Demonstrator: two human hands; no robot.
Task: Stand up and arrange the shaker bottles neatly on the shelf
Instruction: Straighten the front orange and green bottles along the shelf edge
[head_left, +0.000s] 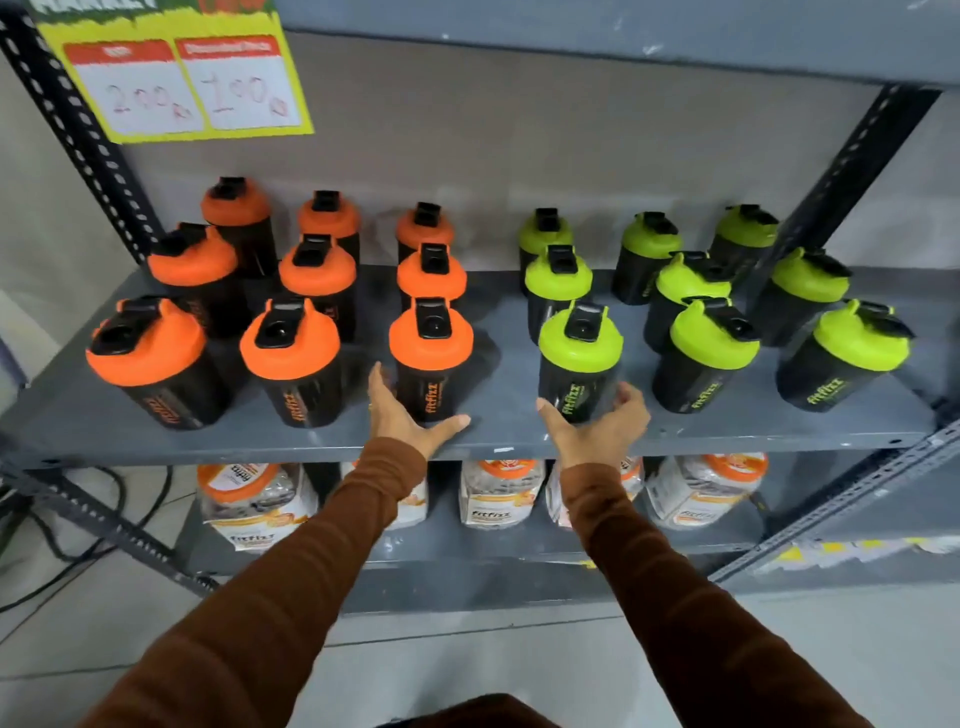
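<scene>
Eighteen shaker bottles (288, 358) stand upright on the grey metal shelf (509, 439), orange lids to the left and green to the right. In the head view, the left hand (402, 415) lies straight-fingered beside the front orange bottle (431, 364), grip wide. The right hand (597, 434) curls round the front green bottle (579, 364), probably to square both with their rows. Jars (496, 501) fill the lower shelf, and a yellow price sign (176, 78) hangs above.

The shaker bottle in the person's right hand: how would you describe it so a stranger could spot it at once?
Look at the grey metal shelf, where orange-lidded bottles stand left and green-lidded bottles right. In the green group, take the front row's leftmost bottle, nearest the orange ones. It alone has the right hand wrapped round its base.
</scene>
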